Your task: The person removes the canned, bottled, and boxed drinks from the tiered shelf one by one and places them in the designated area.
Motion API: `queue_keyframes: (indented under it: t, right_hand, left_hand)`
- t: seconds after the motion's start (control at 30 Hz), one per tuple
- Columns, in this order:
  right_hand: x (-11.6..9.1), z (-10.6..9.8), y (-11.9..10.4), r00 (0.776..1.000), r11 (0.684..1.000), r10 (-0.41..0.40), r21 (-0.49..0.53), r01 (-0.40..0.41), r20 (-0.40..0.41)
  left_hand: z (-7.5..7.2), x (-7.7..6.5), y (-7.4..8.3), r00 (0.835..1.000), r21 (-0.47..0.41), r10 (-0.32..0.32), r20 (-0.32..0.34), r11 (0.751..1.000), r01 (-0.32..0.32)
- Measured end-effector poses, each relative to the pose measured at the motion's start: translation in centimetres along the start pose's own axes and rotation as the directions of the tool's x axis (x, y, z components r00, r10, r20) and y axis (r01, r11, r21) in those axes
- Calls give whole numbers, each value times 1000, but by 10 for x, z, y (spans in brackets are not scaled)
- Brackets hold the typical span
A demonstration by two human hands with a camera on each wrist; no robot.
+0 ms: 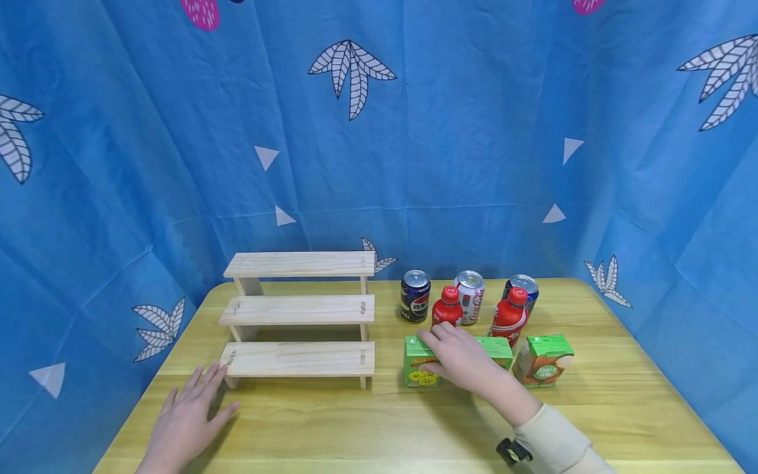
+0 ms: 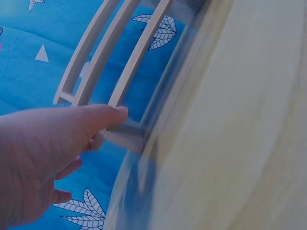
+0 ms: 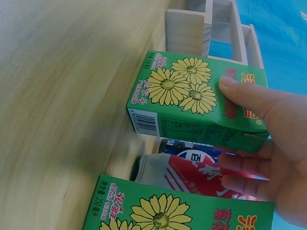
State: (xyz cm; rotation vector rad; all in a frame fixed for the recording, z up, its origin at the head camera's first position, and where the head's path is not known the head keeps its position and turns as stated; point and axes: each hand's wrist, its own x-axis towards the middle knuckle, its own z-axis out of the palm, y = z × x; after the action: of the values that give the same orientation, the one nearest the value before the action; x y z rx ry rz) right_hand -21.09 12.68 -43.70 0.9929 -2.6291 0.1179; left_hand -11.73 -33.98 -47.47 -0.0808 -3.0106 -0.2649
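My right hand (image 1: 462,361) holds a green drink carton (image 3: 180,93) with yellow flowers, thumb on its front face and fingers behind it. That carton stands upright low over the table at the left of its row. Beside it is a matching green carton (image 3: 158,211), partly hidden by my hand in the head view. My left hand (image 1: 185,421) is at the front left corner of a three-step wooden shelf (image 1: 299,359). Its fingers are spread, and the thumb (image 2: 112,114) lies by the end of the lowest step in the left wrist view.
Behind the cartons stand red bottles (image 1: 509,319), a dark Pepsi can (image 1: 415,299), a white Coca-Cola can (image 1: 472,297) and a blue can (image 1: 529,288). A green and brown carton (image 1: 543,364) stands at the right. Blue curtain (image 1: 474,164) surrounds the wooden table (image 1: 331,428).
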Motion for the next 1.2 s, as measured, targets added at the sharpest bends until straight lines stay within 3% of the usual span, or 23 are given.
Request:
queue_keyframes:
  t: [0.37, 0.67, 0.9, 1.2]
  right_hand:
    - [0, 2, 0, 999, 999, -3, -39, 1, -43]
    - [-6, -6, 0, 998, 998, 55, -10, -55, -4]
    - [-14, -23, 8, 993, 998, 17, -51, -23, -120]
    - [-30, -46, 34, 967, 994, 8, -104, -36, -253]
  left_hand:
    - [-9, 10, 4, 998, 6, 28, -51, 1000, -27]
    - [-25, 29, 16, 989, 32, 89, -114, 996, -86]
    - [-39, 47, 28, 972, 53, 159, -173, 987, -152]
    - [-54, 66, 46, 962, 114, 202, -183, 976, -183]
